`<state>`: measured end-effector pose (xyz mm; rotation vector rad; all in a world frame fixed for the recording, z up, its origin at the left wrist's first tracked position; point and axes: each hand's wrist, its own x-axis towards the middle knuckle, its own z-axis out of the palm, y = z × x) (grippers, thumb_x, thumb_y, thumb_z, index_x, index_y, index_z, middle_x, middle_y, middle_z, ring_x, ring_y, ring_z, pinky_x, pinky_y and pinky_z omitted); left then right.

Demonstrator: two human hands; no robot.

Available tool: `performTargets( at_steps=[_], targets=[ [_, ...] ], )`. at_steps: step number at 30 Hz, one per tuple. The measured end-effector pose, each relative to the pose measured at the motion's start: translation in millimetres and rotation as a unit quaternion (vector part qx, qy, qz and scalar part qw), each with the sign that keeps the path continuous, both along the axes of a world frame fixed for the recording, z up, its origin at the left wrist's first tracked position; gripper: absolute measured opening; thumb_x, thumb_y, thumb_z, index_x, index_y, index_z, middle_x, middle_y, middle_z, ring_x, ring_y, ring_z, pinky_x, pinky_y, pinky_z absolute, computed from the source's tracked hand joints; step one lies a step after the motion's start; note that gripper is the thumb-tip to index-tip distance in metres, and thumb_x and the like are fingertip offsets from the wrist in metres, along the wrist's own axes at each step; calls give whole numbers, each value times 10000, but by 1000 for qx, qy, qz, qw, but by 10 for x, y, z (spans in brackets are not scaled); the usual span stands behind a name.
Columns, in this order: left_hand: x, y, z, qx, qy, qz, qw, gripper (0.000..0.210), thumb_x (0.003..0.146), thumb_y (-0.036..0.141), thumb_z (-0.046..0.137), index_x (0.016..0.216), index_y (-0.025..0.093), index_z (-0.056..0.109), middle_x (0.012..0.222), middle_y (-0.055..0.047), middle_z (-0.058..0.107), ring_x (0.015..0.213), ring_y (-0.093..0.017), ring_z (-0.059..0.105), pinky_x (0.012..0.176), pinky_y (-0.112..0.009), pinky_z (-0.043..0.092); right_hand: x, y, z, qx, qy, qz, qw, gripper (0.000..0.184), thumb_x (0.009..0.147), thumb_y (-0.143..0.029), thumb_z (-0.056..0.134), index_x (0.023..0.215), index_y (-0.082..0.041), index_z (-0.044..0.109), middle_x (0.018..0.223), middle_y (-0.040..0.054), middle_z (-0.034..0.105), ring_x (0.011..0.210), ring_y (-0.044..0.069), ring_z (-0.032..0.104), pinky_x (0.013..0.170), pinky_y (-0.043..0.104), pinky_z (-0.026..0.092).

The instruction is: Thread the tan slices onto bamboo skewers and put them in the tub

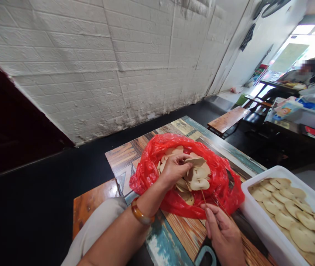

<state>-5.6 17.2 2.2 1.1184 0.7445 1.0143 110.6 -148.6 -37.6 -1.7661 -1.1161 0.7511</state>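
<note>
A red plastic bag (146, 162) lies wide on the table, full of flat, pale beige rounded slices (171, 151); I cannot tell what food they are. Over the bag, my left hand (175, 170) pinches one slice (196, 161) between thumb and fingers. My right hand (223, 232), at the bag's near edge, grips a thin wooden skewer (204, 196) that points up and away. At the skewer's far end several slices (200, 179) sit bunched together. Part of the skewer's lower end is hidden by my fingers.
A white plastic tub (277, 171) at the right holds rows of similar slices, with stick ends at its near corner. Beneath is a patchwork-patterned wooden table (160, 231). A bench (226, 120) stands beyond, a white brick-patterned wall (91, 66) behind. Another person (298, 75) sits far right.
</note>
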Motion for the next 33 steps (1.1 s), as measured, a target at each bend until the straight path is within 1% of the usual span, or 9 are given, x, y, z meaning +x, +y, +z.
performTargets(
  at_steps=[5,11,15,17,19,22,26,30,33],
  targets=[
    [-3,-2,5,5,0,-5,1000,202,613,232,687,795,147,674,736,-21,638,659,-120,551,600,-208,396,7,-7,-30,-1,9,-2,1000,372,789,-481,494,907,-155,631,464,-41,508,385,114,478,417,212,410],
    [1,-12,0,10,9,4,1000,237,610,266,696,813,147,677,732,-20,637,638,-113,540,584,-206,387,-22,-1,6,17,19,-12,1000,357,780,-479,510,878,-161,640,432,-52,476,361,111,463,390,208,401],
    [-8,-3,-7,7,-2,-22,1000,263,602,285,706,822,143,673,749,-25,635,655,-120,543,594,-211,391,-40,1,21,17,25,-9,999,352,783,-481,506,876,-167,634,424,-61,456,360,109,461,391,205,396],
    [-14,2,-10,-4,-12,-39,999,271,591,277,714,820,140,668,759,-26,634,662,-122,544,601,-214,394,-36,-2,14,14,24,-13,1000,343,796,-473,489,888,-172,626,423,-65,445,363,109,457,395,203,391],
    [-17,3,-14,-17,-23,-53,998,269,585,266,720,813,137,662,749,-19,627,655,-112,536,600,-209,389,-22,-4,5,3,18,-2,1000,339,808,-463,472,904,-172,616,418,-67,439,366,113,460,402,206,391],
    [-17,-5,-23,-46,-43,-73,995,283,576,253,730,821,135,649,736,-7,614,644,-95,524,600,-200,383,4,-3,-2,-10,5,18,1000,337,811,-457,463,903,-168,611,438,-55,476,386,119,485,434,211,412],
    [-14,-19,-32,-82,-70,-82,991,323,562,260,743,839,133,636,745,-6,595,648,-89,520,590,-191,377,11,2,4,-9,3,15,1000,338,807,-468,460,874,-171,607,457,-47,496,398,122,495,446,214,422],
    [-18,-22,-22,-108,-76,-93,987,366,583,325,733,883,146,626,768,-7,574,598,-67,492,516,-173,335,-10,6,18,-4,14,9,1000,327,805,-468,464,855,-176,602,467,-46,495,402,119,492,438,210,419],
    [-21,-12,-14,-129,-75,-91,985,377,607,399,707,868,139,628,685,8,544,522,-43,445,500,-175,325,-20,3,25,-5,26,7,1000,323,802,-467,469,848,-177,603,474,-43,503,397,116,483,425,206,414]
  ],
)
